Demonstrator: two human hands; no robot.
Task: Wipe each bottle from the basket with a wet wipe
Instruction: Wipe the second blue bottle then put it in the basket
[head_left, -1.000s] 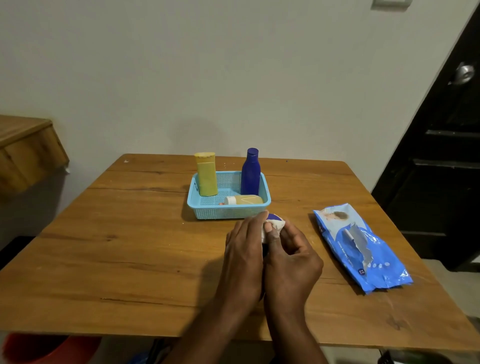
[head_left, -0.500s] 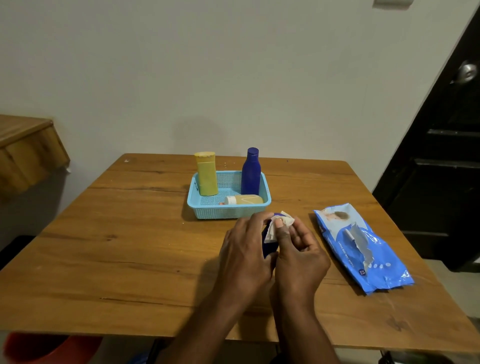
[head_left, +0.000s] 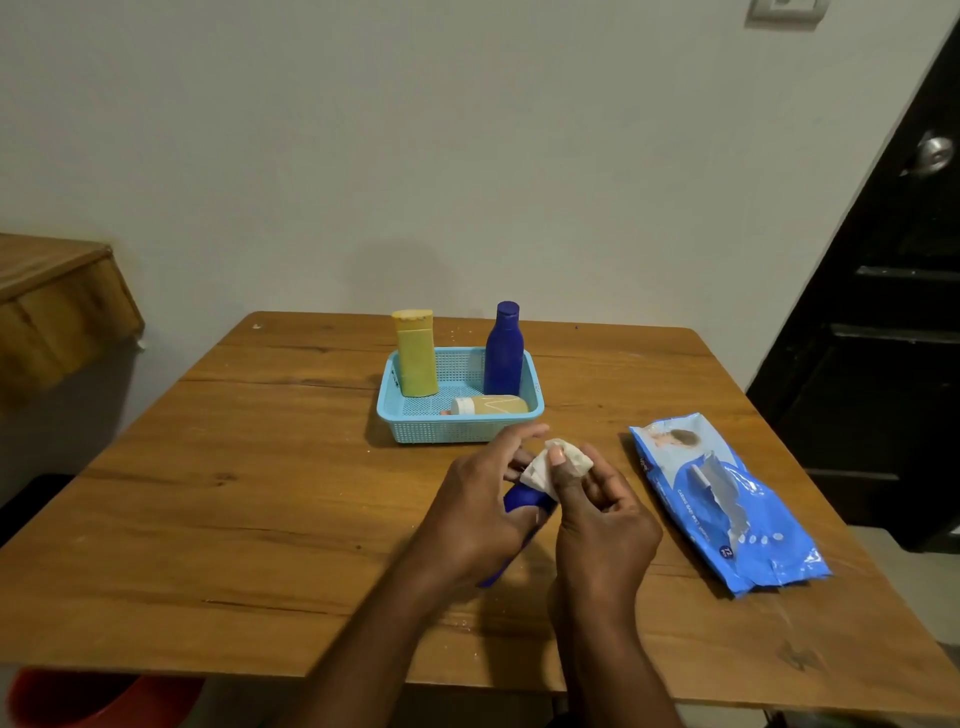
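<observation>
My left hand (head_left: 480, 512) grips a dark blue bottle (head_left: 524, 503) just in front of the basket; most of the bottle is hidden by my fingers. My right hand (head_left: 597, 525) pinches a crumpled white wet wipe (head_left: 540, 467) against the bottle's top end. The light blue plastic basket (head_left: 415, 426) stands behind my hands. In it a yellow bottle (head_left: 415, 353) and a tall blue bottle (head_left: 503, 353) stand upright, and a small tan bottle (head_left: 493, 405) with a white cap lies on its side.
A blue pack of wet wipes (head_left: 727, 499) lies open on the wooden table (head_left: 234, 493) to the right of my hands. A dark door (head_left: 883, 338) is at the right, a wooden ledge (head_left: 57, 296) at the left, a red tub (head_left: 78, 699) under the table.
My right hand has slid the wipe up and to the right along the bottle's top, and more of the wipe shows. My left hand has kept hold of the bottle.
</observation>
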